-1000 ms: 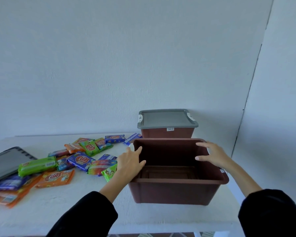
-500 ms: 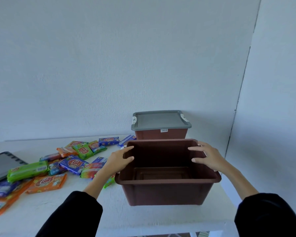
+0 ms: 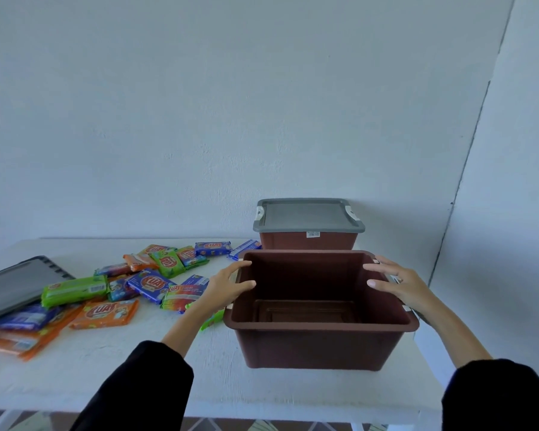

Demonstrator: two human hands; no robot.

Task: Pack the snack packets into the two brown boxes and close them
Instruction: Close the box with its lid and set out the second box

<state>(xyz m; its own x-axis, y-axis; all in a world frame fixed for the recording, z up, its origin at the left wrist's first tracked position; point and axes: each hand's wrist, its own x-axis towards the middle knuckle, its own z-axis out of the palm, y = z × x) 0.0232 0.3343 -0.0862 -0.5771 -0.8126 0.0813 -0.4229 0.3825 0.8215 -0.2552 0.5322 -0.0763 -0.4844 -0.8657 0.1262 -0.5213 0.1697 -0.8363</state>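
White table (image 3: 75,381) against a plain pale wall. At far left lies a grey lid (image 3: 16,284), detached. Beside it, the snack packets (image 3: 106,293) are scattered flat across the left half of the surface; none are packed. Left hand (image 3: 227,286) grips the left rim of the open brown box (image 3: 318,346), thumb inside, fingers curled over the edge. The box is empty and sits at the near right of the table. Right hand (image 3: 399,286) rests on the right rim, fingers spread and loosely curved, hold not firm. Behind stands the second brown box (image 3: 308,242), lidded. Assessment: positioning step; next move calls for releasing the box and reaching left for packets.
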